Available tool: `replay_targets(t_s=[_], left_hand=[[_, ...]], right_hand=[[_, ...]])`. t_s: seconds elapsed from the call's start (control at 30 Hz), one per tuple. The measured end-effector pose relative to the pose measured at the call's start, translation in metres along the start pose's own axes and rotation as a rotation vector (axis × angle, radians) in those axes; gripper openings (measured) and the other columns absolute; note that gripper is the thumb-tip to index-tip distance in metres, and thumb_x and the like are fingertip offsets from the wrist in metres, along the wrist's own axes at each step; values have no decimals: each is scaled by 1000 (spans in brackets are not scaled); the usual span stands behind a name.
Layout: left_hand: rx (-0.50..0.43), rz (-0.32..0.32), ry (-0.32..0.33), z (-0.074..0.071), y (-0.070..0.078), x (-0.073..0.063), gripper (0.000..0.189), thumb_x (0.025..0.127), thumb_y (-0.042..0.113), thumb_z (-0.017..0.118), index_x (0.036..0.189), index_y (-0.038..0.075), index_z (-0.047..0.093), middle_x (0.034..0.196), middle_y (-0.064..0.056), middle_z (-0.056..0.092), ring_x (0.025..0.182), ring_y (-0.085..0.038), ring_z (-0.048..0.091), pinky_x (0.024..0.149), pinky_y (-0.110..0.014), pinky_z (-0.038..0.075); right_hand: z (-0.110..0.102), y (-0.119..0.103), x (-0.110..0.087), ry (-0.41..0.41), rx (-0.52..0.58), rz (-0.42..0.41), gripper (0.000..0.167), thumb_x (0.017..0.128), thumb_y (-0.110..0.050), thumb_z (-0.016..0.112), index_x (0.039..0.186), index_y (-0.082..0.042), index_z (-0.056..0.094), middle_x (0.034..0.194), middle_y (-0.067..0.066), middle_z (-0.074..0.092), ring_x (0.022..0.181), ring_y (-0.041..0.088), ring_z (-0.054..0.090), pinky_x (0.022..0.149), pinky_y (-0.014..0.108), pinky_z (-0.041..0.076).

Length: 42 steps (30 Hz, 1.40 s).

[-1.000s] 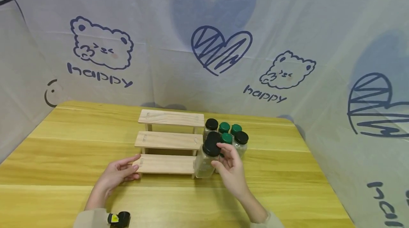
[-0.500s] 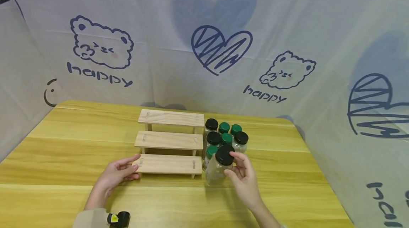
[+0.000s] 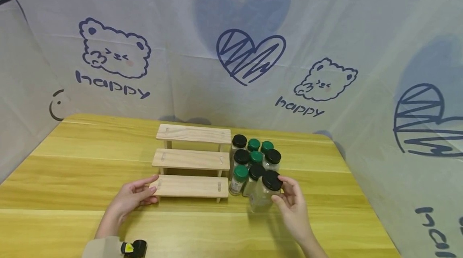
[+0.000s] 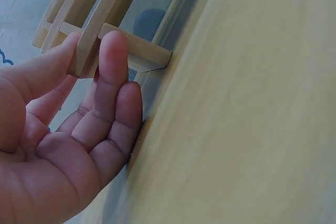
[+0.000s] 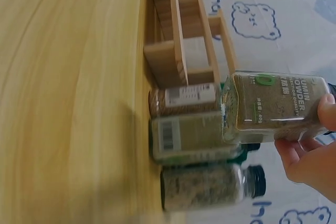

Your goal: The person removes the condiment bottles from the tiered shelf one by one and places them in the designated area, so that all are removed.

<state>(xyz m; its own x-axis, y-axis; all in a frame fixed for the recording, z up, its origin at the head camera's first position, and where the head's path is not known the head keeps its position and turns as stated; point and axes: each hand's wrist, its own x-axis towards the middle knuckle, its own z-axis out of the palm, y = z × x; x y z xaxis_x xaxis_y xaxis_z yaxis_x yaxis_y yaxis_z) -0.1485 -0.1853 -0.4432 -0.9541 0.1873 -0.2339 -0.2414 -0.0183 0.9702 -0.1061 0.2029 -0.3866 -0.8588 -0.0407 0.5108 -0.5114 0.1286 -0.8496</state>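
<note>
My right hand [image 3: 294, 211] holds a clear spice jar [image 3: 261, 198] with a black lid, gripped near the top. In the right wrist view, "cumin powder" is printed on this jar [image 5: 278, 106], which hangs tilted above the tabletop with brown powder inside. On the left, my left hand [image 3: 132, 197] pinches the end of the lowest step of a three-tier wooden rack [image 3: 189, 185]. In the left wrist view the thumb lies on one side of the board [image 4: 97, 35] and the fingertips on the other. The rack's steps carry nothing.
Several jars stand grouped against the rack's right side, among them a green-lidded jar [image 3: 238, 179] and a black-lidded jar [image 3: 272, 157]. They rest on a wooden table [image 3: 72, 169]. A printed cloth [image 3: 181, 49] hangs behind the table.
My right hand has carried the cumin jar rightward and slightly nearer, away from the lowest step's right end, uncovering the front jars. The left hand stays on the rack.
</note>
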Motion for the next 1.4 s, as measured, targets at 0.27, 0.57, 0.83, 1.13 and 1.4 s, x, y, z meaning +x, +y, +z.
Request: replay_targets(t_s=[0.27, 0.57, 0.83, 1.13, 1.4], left_hand=[[3, -10, 8, 0, -1, 0, 55, 87, 11, 58, 132, -6, 32, 83, -5, 59, 71, -16, 63, 71, -29, 52], [-11, -14, 13, 0, -2, -1, 54, 86, 12, 59, 131, -5, 33, 83, -5, 60, 71, -16, 63, 71, -29, 52], [5, -14, 10, -1, -2, 0, 53, 88, 12, 57, 132, -4, 32, 82, -4, 60, 71, -16, 63, 69, -29, 53], [10, -5, -3, 0, 0, -1, 54, 88, 12, 57, 133, -4, 31, 82, -4, 61, 70, -16, 63, 69, -30, 53], [9, -2, 4, 0, 0, -2, 54, 88, 11, 57, 133, -5, 31, 82, -4, 61, 70, -17, 63, 70, -29, 53]], right_hand=[[-19, 11, -1, 26, -11, -33, 42, 75, 25, 50, 113, 16, 37, 108, -4, 56, 96, 5, 54, 70, 13, 46], [-26, 26, 5, 52, -105, 31, 45, 73, 27, 50, 114, 15, 38, 106, -8, 56, 96, 4, 53, 64, 12, 45], [-26, 39, 12, 25, -150, 62, 50, 73, 27, 50, 118, 11, 38, 109, 11, 55, 99, 1, 51, 62, 13, 45], [-26, 49, 15, 1, -152, 61, 51, 72, 29, 49, 119, 12, 36, 110, 33, 48, 102, -1, 50, 65, 13, 46], [-25, 56, 17, -16, -141, 74, 50, 72, 29, 48, 117, 14, 35, 111, 35, 47, 104, -3, 48, 69, 14, 47]])
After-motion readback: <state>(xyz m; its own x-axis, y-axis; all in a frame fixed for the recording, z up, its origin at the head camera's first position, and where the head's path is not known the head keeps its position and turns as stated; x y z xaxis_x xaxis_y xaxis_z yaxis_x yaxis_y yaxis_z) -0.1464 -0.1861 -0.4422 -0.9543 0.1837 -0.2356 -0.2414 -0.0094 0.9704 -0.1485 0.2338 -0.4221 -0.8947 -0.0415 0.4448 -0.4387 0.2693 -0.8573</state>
